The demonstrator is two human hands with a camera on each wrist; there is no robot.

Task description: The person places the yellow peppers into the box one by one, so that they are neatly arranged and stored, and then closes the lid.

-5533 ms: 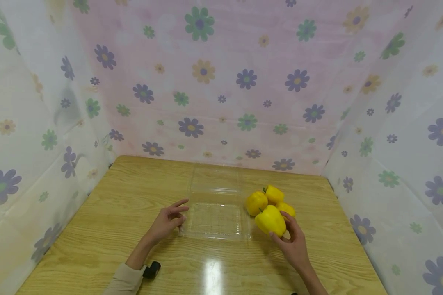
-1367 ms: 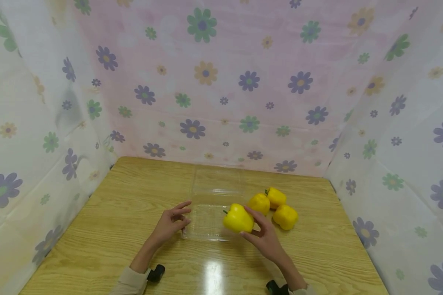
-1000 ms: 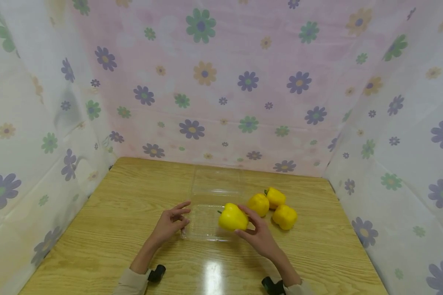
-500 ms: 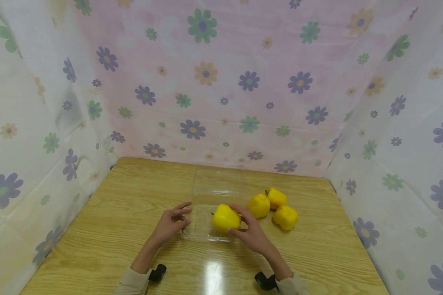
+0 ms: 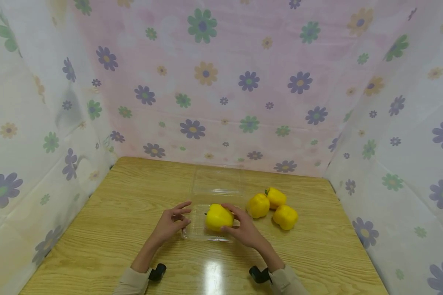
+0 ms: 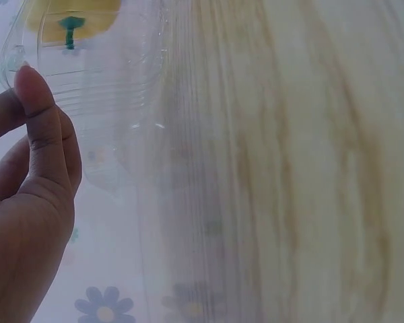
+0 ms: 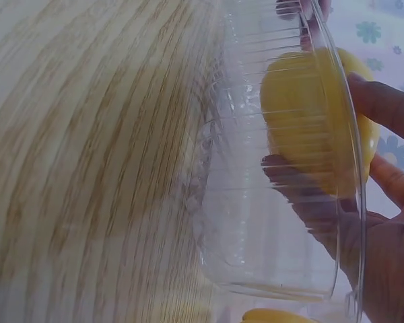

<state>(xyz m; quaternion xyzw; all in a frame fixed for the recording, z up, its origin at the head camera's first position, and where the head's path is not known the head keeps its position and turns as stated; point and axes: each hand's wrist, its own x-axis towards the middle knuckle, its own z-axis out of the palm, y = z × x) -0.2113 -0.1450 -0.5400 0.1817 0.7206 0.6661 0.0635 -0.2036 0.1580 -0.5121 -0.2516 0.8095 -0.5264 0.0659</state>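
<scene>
A yellow bell pepper (image 5: pixel 218 218) with a green stem is in my right hand (image 5: pixel 246 232), gripped between the thumb and fingers, with the stem pointing left. It is in or just above the base of a clear plastic clamshell container (image 5: pixel 195 237); whether it touches the bottom I cannot tell. In the right wrist view the pepper (image 7: pixel 296 114) shows through the see-through wall. My left hand (image 5: pixel 168 224) pinches the container's left rim with thumb and finger, seen also in the left wrist view. The clear lid (image 5: pixel 217 180) lies folded back, away from me.
Three more yellow bell peppers, a left one (image 5: pixel 258 206), a back one (image 5: pixel 277 198) and a front one (image 5: pixel 285 217), are grouped right of the container on the wooden table (image 5: pixel 133 188). Flowered cloth (image 5: pixel 221 82) encloses the back and sides.
My right hand has picked a bell pepper from the group and carried it left over the container's base, moving further left and lower lately. My left hand has stayed at the rim.
</scene>
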